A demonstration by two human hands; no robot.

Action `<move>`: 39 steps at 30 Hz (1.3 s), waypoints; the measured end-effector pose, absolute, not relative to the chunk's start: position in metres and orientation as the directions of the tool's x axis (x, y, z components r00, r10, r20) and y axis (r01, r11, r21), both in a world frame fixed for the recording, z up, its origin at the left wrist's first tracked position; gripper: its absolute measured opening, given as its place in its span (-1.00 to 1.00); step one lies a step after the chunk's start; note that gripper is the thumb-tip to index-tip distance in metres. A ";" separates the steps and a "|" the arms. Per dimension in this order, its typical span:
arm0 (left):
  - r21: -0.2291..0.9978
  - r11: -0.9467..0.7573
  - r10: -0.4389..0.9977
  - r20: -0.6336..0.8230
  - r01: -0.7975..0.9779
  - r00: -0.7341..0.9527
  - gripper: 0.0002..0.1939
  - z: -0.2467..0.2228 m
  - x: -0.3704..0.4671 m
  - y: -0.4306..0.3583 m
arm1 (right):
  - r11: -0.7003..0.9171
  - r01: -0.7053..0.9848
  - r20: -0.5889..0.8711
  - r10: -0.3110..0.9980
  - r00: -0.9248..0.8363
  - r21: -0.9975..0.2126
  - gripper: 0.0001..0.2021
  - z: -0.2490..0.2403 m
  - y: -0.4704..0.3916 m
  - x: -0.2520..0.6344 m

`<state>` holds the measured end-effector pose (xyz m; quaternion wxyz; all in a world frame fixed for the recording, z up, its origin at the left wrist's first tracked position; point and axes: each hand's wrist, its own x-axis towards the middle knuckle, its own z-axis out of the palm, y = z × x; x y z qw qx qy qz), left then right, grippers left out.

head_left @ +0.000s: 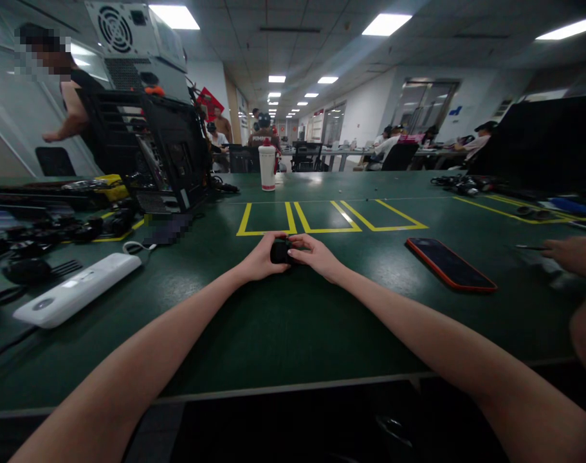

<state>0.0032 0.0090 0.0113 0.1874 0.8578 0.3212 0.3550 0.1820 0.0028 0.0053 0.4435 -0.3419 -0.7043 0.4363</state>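
Note:
Between my two hands is a small black object (280,252), low over the green table (293,334); its kind I cannot make out. My left hand (262,258) wraps around its left side, thumb below and fingers above. From the right, my right hand (314,256) pinches it with thumb and fingertips. Part of the object is hidden behind the fingers. Yellow tape outlines (266,232) lie on the table just beyond my hands.
A white power strip (80,289) and an open black computer case (170,148) stand left. A white cup (267,168) is ahead. To the right lie a red-edged phone (449,263) and another person's hand (575,256) holding a thin tool. Black cables (459,183) sit far right.

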 end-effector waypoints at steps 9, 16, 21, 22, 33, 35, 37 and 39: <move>0.551 -0.725 0.682 0.486 0.414 0.547 -0.35 0.011 0.003 0.010 | 0.432 0.053 0.379 0.839 -0.391 -0.900 -0.72 0.005 0.001 0.184; 0.557 -0.722 0.683 0.485 0.410 0.546 -0.36 0.013 0.003 0.008 | 0.375 0.071 0.328 0.876 -0.355 -0.924 -0.73 0.004 0.005 0.182; 0.561 -0.720 0.687 0.489 0.408 0.538 -0.36 0.011 0.003 0.009 | 0.337 0.046 0.295 0.874 -0.386 -0.940 -0.69 0.002 0.006 0.184; 0.563 -0.721 0.685 0.492 0.404 0.537 -0.36 0.010 0.003 0.010 | 0.349 0.037 0.307 0.865 -0.397 -0.936 -0.68 0.001 0.006 0.185; 0.561 -0.722 0.685 0.500 0.405 0.529 -0.35 0.011 0.003 0.010 | 0.385 0.088 0.334 0.876 -0.347 -0.919 -0.76 0.004 0.003 0.182; 0.566 -0.718 0.690 0.498 0.406 0.526 -0.35 0.011 0.003 0.010 | 0.350 0.080 0.304 0.888 -0.344 -0.933 -0.72 0.003 0.004 0.182; 0.570 -0.714 0.693 0.493 0.407 0.526 -0.36 0.012 0.003 0.009 | 0.309 0.081 0.263 0.898 -0.353 -0.948 -0.68 0.004 0.004 0.183; 0.571 -0.712 0.695 0.487 0.409 0.530 -0.36 0.013 0.003 0.008 | 0.292 0.068 0.247 0.894 -0.374 -0.954 -0.68 0.004 0.004 0.184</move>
